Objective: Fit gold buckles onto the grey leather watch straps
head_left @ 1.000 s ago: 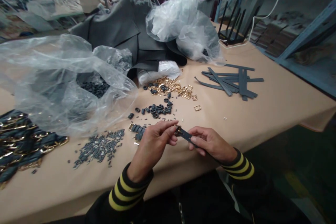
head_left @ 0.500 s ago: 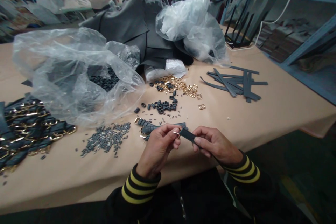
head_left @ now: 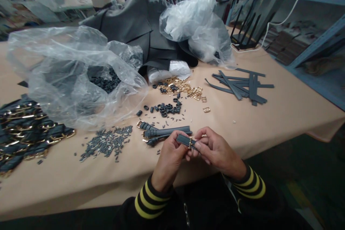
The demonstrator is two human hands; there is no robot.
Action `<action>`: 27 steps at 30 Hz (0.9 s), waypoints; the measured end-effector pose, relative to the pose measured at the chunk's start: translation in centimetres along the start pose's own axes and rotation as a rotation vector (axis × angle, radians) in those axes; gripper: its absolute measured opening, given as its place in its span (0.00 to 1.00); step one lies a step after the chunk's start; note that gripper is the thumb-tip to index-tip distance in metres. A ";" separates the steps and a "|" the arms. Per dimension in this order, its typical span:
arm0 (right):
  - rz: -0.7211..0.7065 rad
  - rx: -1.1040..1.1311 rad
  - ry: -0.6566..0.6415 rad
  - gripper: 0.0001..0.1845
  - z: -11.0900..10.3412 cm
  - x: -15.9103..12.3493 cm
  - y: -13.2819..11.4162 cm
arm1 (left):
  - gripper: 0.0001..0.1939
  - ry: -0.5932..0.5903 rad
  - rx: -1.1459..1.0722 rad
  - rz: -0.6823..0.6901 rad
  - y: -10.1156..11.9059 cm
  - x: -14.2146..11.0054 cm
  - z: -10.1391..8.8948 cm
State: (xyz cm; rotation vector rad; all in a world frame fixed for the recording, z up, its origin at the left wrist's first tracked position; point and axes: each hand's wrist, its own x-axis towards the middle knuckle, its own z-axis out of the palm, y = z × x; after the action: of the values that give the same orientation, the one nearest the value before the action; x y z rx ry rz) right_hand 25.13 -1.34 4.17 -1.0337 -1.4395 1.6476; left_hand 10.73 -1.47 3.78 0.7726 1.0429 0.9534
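Note:
Between my two hands is a dark strap with a gold buckle around it. My left hand is closed on the strap's near end, left of the buckle. Fingers of my right hand pinch the strap just right of the buckle. The strap's lower part is hidden by my hands. Just beyond my left hand lie several dark straps with gold buckles. Farther back are small dark loops and a heap of loose gold buckles.
Small dark pieces lie scattered on the left. Beyond them are a pile of buckled straps and a clear plastic bag. Loose dark strips lie on the right. A router stands at the back; people are behind the table.
The gold buckle has gone from my left fingers at the strap's end onto the strap itself. My left hand has moved slightly right and now grips the strap's end.

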 end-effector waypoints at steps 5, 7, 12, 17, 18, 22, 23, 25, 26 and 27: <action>-0.092 -0.181 0.029 0.07 0.0 -0.2 0.0 | 0.10 -0.001 0.125 0.061 0.5 -0.3 -0.1; -0.083 -0.185 0.042 0.06 -0.2 -0.2 0.0 | 0.07 -0.051 0.139 0.077 0.8 -0.7 -0.3; -0.093 -0.326 0.059 0.04 -0.4 -0.3 -0.2 | 0.07 -0.155 0.011 0.031 0.8 -1.4 -1.1; -0.173 -0.406 -0.043 0.12 0.2 -0.4 -0.7 | 0.07 -0.101 -0.105 -0.023 0.5 -1.3 -1.2; -0.191 -0.432 -0.033 0.13 0.3 -0.4 -0.7 | 0.06 -0.105 -0.127 -0.033 0.5 -1.3 -1.1; -0.245 -0.524 0.028 0.11 0.7 -0.3 -0.6 | 0.06 -0.110 -0.214 -0.094 0.3 -1.2 -1.0; -0.257 -0.534 0.037 0.10 0.8 -0.3 -0.6 | 0.06 -0.113 -0.246 -0.123 0.2 -1.3 -1.1; -0.280 -0.548 0.039 0.10 0.8 -0.3 -0.5 | 0.06 -0.116 -0.320 -0.184 -0.1 -1.3 -1.1; -0.287 -0.556 0.032 0.11 0.7 -0.3 -0.5 | 0.06 -0.111 -0.354 -0.204 -0.2 -1.3 -1.2; -0.295 -0.564 0.017 0.12 0.7 -0.3 -0.5 | 0.06 -0.100 -0.380 -0.215 -0.3 -1.3 -1.2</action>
State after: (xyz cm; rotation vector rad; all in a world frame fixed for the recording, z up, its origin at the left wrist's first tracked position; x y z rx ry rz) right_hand 24.64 -1.88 4.70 -1.0565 -1.9965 1.0405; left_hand 9.39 -2.67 3.54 0.3806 0.8068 0.8828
